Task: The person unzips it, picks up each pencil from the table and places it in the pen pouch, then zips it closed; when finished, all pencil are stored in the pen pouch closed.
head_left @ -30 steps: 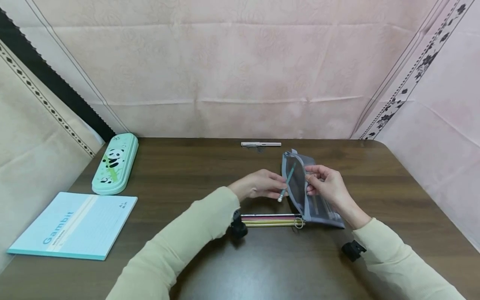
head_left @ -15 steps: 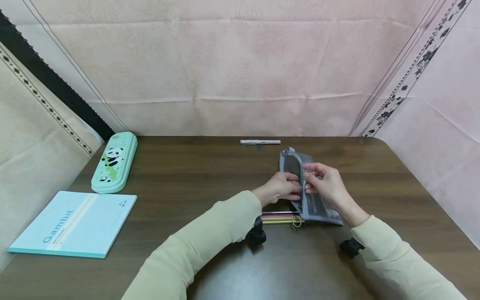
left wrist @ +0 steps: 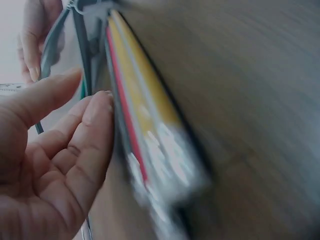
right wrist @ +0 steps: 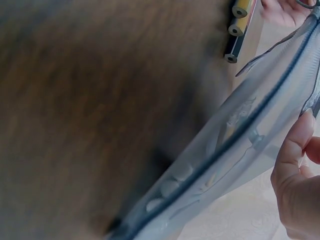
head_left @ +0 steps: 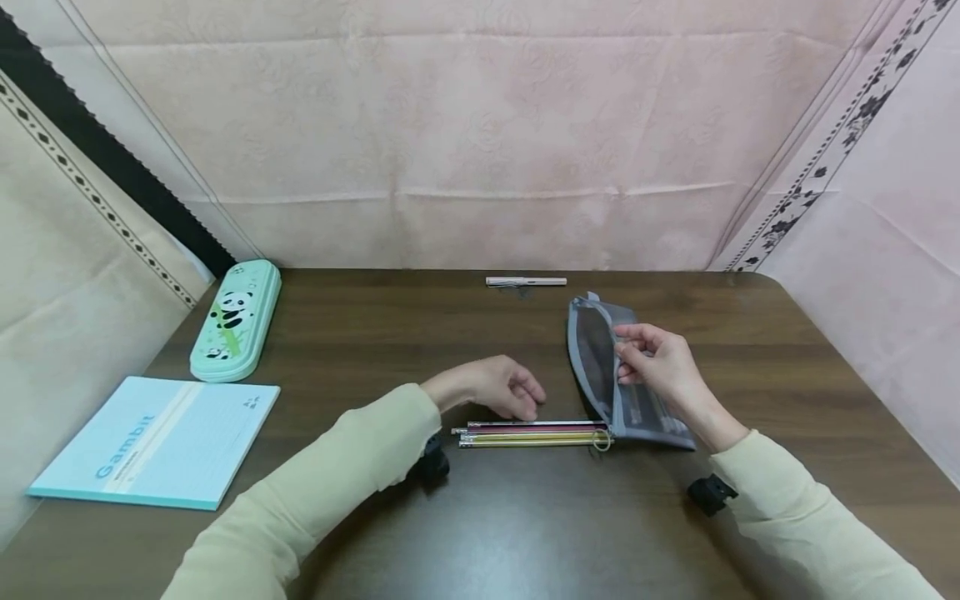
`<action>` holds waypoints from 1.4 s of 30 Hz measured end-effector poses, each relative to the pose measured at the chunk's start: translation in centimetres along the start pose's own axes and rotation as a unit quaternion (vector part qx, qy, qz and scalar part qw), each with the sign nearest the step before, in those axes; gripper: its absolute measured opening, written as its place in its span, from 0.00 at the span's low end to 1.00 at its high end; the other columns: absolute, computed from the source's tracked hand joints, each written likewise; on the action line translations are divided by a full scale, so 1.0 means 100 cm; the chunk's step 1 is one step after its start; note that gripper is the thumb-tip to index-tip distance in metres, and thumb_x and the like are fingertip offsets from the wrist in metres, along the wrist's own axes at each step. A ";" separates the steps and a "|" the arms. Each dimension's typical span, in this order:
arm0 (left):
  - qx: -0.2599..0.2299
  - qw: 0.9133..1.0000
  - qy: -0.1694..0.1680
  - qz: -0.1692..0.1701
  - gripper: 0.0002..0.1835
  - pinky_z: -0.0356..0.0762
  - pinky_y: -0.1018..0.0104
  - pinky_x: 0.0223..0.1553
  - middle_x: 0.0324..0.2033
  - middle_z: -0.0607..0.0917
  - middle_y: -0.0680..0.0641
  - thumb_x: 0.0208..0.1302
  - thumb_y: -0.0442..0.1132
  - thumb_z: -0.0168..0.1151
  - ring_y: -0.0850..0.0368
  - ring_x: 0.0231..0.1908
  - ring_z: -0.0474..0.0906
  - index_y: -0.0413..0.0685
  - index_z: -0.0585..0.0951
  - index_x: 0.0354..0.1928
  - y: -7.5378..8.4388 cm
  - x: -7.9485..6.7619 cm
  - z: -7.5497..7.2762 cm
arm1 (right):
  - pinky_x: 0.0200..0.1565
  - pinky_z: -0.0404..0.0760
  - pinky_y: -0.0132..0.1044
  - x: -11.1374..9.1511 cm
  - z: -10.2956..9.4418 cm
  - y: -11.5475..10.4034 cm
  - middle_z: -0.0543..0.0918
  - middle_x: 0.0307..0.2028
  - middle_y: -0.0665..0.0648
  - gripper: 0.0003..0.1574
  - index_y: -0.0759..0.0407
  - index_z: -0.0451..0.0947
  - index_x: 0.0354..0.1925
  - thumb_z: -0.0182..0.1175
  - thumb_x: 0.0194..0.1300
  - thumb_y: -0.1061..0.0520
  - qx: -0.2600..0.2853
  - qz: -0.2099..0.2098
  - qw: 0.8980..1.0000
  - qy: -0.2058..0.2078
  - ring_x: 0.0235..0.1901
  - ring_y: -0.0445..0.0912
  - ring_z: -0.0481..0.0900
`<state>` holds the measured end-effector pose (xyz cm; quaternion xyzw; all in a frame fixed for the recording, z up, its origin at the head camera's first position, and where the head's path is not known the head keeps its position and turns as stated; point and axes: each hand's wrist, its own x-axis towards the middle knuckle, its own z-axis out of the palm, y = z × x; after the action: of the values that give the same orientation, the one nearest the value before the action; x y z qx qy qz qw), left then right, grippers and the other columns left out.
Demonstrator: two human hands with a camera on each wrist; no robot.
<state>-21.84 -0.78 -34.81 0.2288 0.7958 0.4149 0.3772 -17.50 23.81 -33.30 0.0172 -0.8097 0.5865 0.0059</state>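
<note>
While its thumb stands clear of its loosely bent fingers (left wrist: 94, 132), with nothing between them, the left hand (head_left: 498, 387) hovers beside the pencils (head_left: 534, 435); whether the fingertips touch them I cannot tell. A second ago this hand held a blue pencil, then reached into the grey-blue zip pouch (head_left: 636, 410); now it has drawn back without it, so the blue pencil is probably inside, while the pencils outside remain to be handled. Dim shapes show through the pouch's see-through side in the right wrist view, too blurred to single it out. The right hand (head_left: 663, 367) pinches the right edge of the pouch's mouth, keeping it wide. The pencils lie side by side on the tabletop (head_left: 390, 350), their right ends near the pouch's metal ring (head_left: 602, 440). Farther out are a silver-white pen (head_left: 527, 282), a panda pencil case (head_left: 237, 321) and a Gambit notebook (head_left: 161, 442).
</note>
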 end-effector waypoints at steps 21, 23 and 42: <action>0.181 0.983 0.019 -0.015 0.07 0.76 0.72 0.29 0.28 0.81 0.51 0.54 0.28 0.62 0.62 0.28 0.73 0.45 0.83 0.36 -0.013 -0.032 -0.043 | 0.26 0.83 0.29 0.001 0.002 0.001 0.75 0.26 0.49 0.24 0.77 0.65 0.59 0.52 0.67 0.67 -0.006 -0.002 1.000 0.000 0.20 0.35 0.78; 0.151 0.988 0.008 -0.021 0.08 0.78 0.71 0.30 0.29 0.80 0.51 0.56 0.29 0.61 0.62 0.29 0.73 0.42 0.82 0.39 -0.014 -0.036 -0.052 | 0.26 0.83 0.29 0.002 0.001 0.002 0.76 0.26 0.49 0.24 0.77 0.64 0.59 0.52 0.67 0.67 -0.005 -0.005 1.000 0.000 0.20 0.35 0.78; -0.292 0.954 0.060 -0.020 0.22 0.80 0.67 0.48 0.51 0.80 0.34 0.65 0.29 0.56 0.57 0.37 0.81 0.33 0.70 0.61 0.036 0.050 0.016 | 0.27 0.82 0.29 -0.001 0.003 -0.001 0.75 0.28 0.53 0.23 0.77 0.65 0.58 0.52 0.68 0.67 0.002 0.007 1.000 -0.001 0.20 0.35 0.77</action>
<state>-23.47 5.31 -34.47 0.0674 0.6651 0.6347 0.3875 -17.40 23.53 -33.34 0.0125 -0.8087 0.5881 0.0006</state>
